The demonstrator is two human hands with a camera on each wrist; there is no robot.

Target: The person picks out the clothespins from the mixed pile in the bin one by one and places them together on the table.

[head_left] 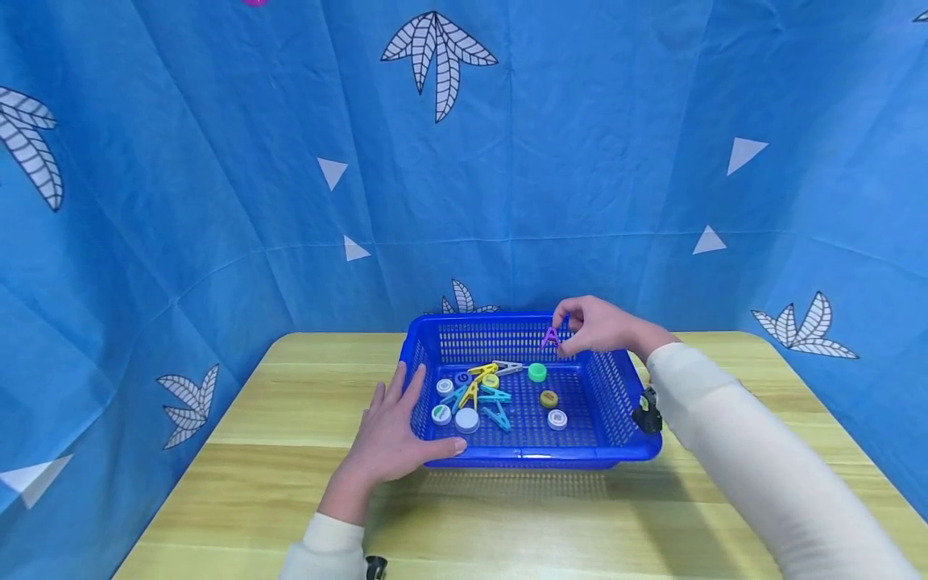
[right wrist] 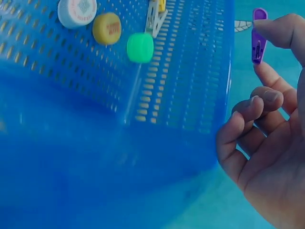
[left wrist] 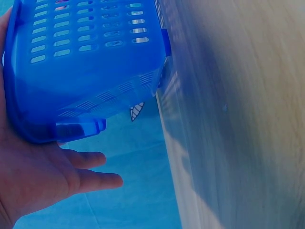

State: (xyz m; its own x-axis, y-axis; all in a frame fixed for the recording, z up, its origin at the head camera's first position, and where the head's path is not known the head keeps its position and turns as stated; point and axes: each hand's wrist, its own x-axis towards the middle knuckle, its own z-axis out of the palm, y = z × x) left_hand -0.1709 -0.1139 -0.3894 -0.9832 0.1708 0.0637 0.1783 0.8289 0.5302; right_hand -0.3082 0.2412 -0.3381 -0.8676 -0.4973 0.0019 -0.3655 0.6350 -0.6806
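Note:
A purple clothespin (head_left: 551, 338) is pinched between thumb and forefinger of my right hand (head_left: 598, 324), above the far right part of a blue plastic basket (head_left: 532, 453). In the right wrist view the clothespin (right wrist: 259, 38) stands out past the rim, the other fingers loosely curled. My left hand (head_left: 391, 435), fingers spread and mostly straight, rests at the basket's near left corner with the thumb along the front rim. Inside lie yellow clothespins (head_left: 470, 393), blue clothespins (head_left: 497, 416), a grey clothespin (head_left: 510, 368) and several bottle caps, among them a green cap (head_left: 536, 372).
The basket stands on a light wooden table (head_left: 290, 483). A blue patterned cloth (head_left: 507, 177) hangs behind and along both sides. Toward the basket's right lie a brown-yellow cap (head_left: 548, 399) and a white cap (head_left: 557, 419); a larger white cap (head_left: 467, 420) is near the front left.

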